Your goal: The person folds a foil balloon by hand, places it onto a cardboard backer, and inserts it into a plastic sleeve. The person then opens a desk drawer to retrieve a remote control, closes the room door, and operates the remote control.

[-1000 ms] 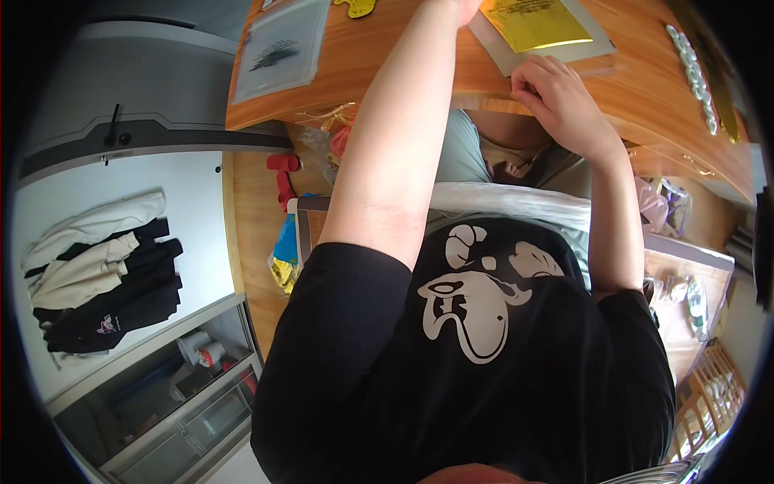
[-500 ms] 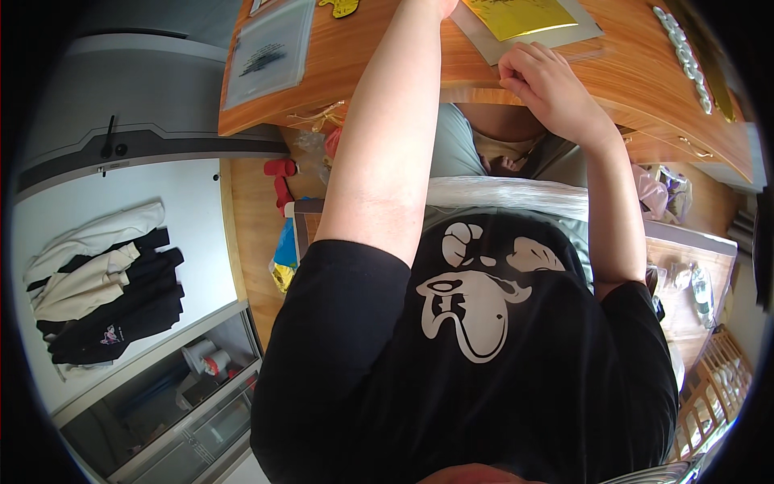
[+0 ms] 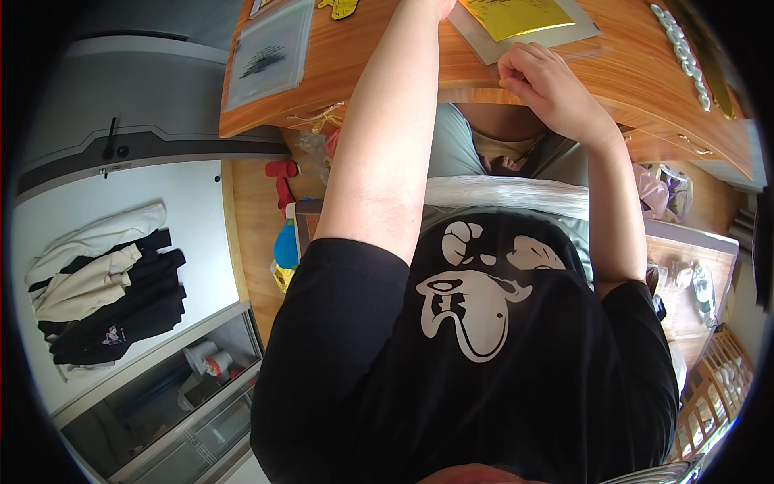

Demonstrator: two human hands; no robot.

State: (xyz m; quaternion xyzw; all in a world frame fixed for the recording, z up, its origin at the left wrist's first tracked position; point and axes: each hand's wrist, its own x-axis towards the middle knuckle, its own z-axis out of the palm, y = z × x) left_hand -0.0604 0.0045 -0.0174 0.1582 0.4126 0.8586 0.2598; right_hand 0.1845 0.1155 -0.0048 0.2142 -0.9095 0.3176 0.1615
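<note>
A shiny gold-yellow sheet point(image 3: 528, 18) lies on a larger grey sheet point(image 3: 486, 50) at the top of the wooden desk point(image 3: 363, 64). My left arm stretches up past the left side of these sheets. Only a small part of my left hand point(image 3: 442, 7) shows at the upper picture edge, beside the gold sheet's corner; its fingers are cut off. Against the near edge of the grey sheet rests my right hand point(image 3: 548, 89), fingers curled in and closed. Whatever its fingertips may hold is hidden from view.
Clear plastic sleeves point(image 3: 270, 60) and a yellow cut-out piece point(image 3: 340, 8) lie at the desk's left. A white braided strip point(image 3: 684, 60) lies at the right. Red slippers point(image 3: 280, 179) are on the floor; a side table point(image 3: 685, 242) with a bottle point(image 3: 703, 294) stands at right.
</note>
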